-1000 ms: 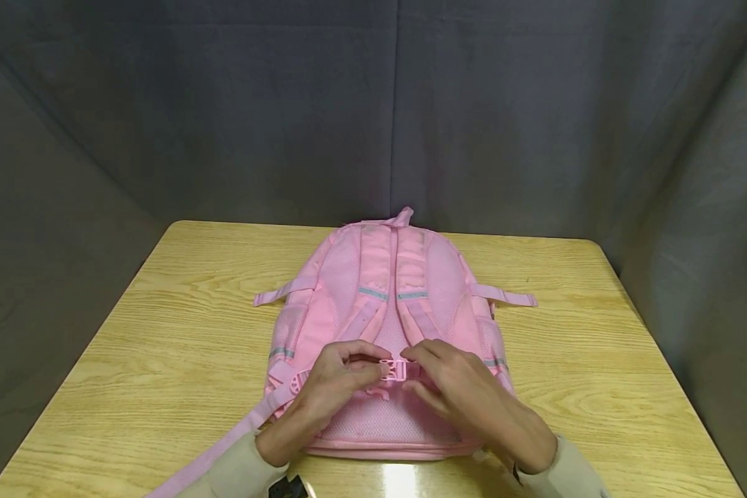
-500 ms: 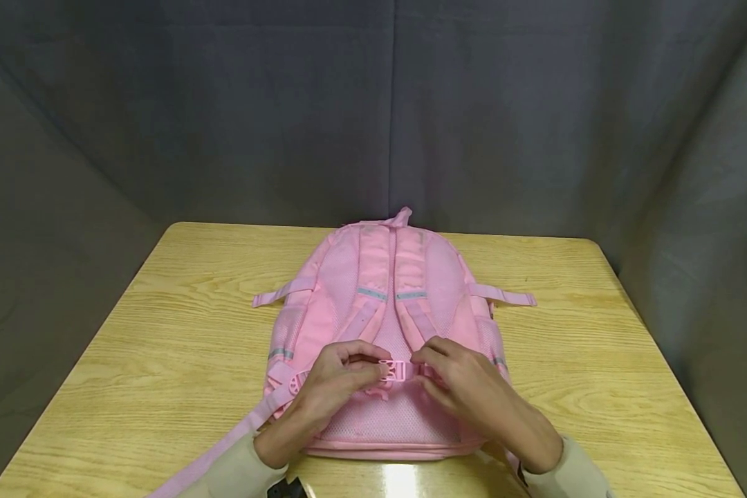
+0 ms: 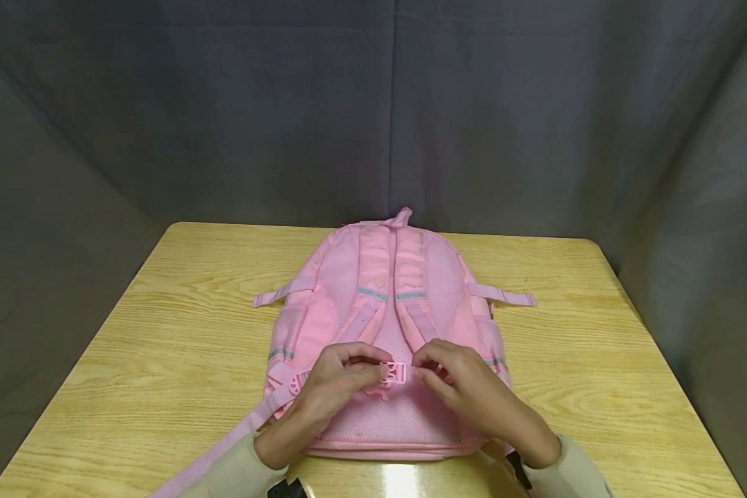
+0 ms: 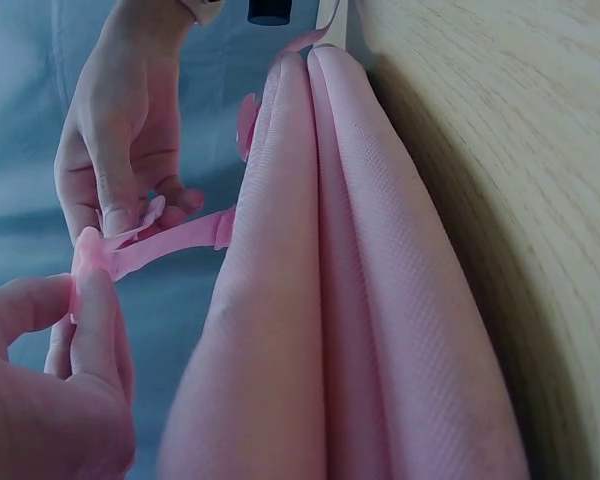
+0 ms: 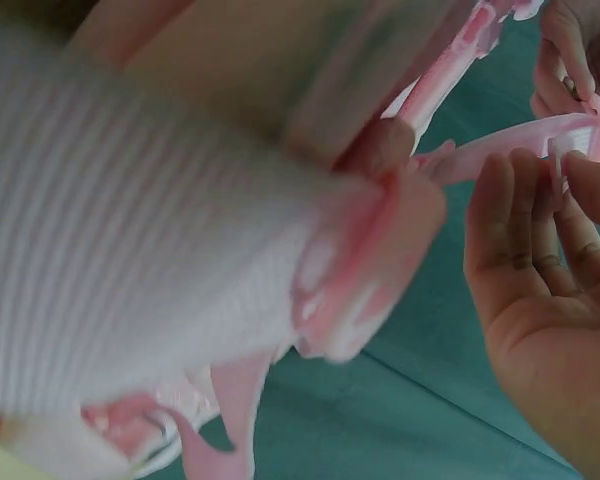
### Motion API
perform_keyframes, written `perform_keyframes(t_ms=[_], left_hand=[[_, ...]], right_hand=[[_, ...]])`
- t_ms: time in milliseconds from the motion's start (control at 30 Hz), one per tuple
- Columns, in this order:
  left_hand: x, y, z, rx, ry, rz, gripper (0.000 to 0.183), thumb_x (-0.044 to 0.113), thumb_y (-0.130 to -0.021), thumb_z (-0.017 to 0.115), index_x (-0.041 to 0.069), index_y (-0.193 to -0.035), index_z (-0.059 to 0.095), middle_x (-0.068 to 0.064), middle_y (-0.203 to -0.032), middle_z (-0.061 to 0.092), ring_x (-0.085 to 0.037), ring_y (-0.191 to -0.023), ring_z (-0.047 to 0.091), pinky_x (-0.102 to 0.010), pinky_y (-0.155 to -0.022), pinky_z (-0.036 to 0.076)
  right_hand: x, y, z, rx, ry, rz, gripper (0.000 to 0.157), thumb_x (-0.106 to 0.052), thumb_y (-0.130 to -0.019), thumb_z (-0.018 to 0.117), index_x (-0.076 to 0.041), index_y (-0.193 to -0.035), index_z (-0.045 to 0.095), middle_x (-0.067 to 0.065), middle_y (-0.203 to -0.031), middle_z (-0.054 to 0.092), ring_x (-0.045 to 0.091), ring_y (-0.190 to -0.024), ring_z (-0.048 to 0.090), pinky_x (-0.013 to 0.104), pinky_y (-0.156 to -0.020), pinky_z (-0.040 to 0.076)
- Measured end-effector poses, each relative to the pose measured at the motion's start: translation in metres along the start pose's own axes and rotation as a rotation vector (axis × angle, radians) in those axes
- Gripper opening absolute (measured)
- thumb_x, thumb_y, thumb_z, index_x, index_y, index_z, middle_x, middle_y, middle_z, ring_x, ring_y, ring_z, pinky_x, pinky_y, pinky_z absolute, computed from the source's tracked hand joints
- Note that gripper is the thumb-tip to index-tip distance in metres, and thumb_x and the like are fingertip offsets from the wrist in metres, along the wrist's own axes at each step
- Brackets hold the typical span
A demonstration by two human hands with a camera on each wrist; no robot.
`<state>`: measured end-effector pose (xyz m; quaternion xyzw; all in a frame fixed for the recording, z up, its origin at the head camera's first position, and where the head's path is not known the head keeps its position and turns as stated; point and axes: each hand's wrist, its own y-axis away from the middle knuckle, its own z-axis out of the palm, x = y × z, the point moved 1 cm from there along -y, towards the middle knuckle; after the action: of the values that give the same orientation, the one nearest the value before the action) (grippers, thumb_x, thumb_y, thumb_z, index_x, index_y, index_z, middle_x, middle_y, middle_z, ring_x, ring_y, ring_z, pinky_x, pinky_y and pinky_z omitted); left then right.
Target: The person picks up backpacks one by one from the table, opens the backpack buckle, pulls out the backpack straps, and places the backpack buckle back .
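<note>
A pink backpack [image 3: 404, 422] lies on the table with its shoulder straps facing up. Over its lower back, my left hand [image 3: 333, 384] pinches a pink side-release buckle [image 3: 398, 373] between thumb and fingers. To the right of the buckle, my right hand [image 3: 467, 380] pinches the strap that runs into it. In the left wrist view the buckle [image 4: 88, 262] is raised off the bag, with webbing [image 4: 175, 238] stretching back to it. The right wrist view has my right hand's thumb and fingers on a thin strap end [image 5: 557, 170]; the left hand [image 5: 575, 50] grips beyond it.
A long loose strap [image 3: 224, 443] trails from the bag's lower left to the table's front edge. Short side straps [image 3: 504, 296] stick out from both sides. The wooden table [image 3: 597, 360] is backed by dark grey curtains [image 3: 274, 124].
My right hand has slid slightly right along the strap, away from the buckle, and its fingers have shifted their hold. The left hand and the backpack stay almost in place.
</note>
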<state>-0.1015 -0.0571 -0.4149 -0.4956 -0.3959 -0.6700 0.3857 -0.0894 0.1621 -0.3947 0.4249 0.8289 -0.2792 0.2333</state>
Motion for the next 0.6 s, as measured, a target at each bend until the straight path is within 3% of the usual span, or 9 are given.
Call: perform_keyframes(t_ms=[300,600], left_hand=[[-0.0002,0.0015,-0.0008,-0.014,-0.023,-0.006,0.027,0.002,-0.085,0.07,-0.01,-0.109,0.067,-0.008,-0.091,0.073,-0.017,-0.076,0.071,-0.026,-0.066,0.058],[-0.0014,0.0017,-0.0017,-0.045,-0.024,0.015,0.028,0.002,-0.085,0.071,-0.01,-0.11,0.067,-0.004,-0.087,0.072,-0.016,-0.073,0.07,-0.024,-0.064,0.055]], right_hand=[[0.0034,-0.002,0.0033,-0.046,-0.229,0.115,0.005,-0.013,-0.094,0.069,-0.017,-0.091,0.07,-0.007,-0.083,0.067,0.005,-0.077,0.059,0.024,-0.068,0.055],[0.0019,-0.0031,0.0036,-0.071,-0.281,0.16,0.007,-0.012,-0.093,0.069,-0.018,-0.091,0.071,-0.005,-0.084,0.068,0.006,-0.073,0.058,0.023,-0.063,0.053]])
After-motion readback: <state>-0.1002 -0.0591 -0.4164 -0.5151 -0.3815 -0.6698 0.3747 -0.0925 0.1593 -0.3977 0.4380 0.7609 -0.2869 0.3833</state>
